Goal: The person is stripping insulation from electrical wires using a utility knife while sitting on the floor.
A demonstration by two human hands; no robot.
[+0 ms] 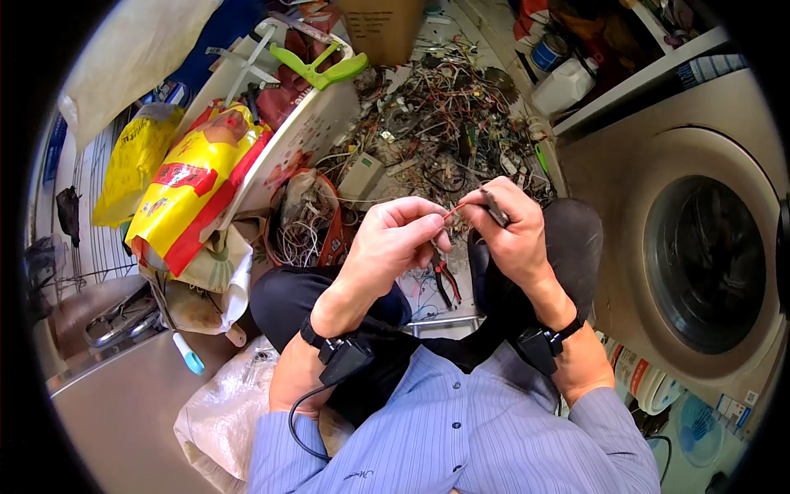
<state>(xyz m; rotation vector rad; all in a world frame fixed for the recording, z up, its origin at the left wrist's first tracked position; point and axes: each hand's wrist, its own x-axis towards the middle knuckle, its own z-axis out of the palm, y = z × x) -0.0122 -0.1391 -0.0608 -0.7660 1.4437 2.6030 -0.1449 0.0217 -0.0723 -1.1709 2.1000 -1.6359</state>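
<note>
A short red wire (455, 210) is stretched between my two hands at the centre of the view. My left hand (395, 241) pinches its left end between thumb and forefinger. The other end is in the fingers of my right hand (509, 231). A small dark, flat object (495, 210) also sits in the right hand; its kind is unclear. Pliers with red and black handles (445, 284) show just below the left fingers, which partly hide their head. Whether they lie on the floor or touch the hand, I cannot tell.
A heap of scrap wires and electronic parts (457, 117) covers the floor ahead. An orange-red container of white cables (308, 222), a white bin (302, 129) and a yellow-and-red bag (197, 179) stand left. To the right is a front-loading washing machine (703, 265).
</note>
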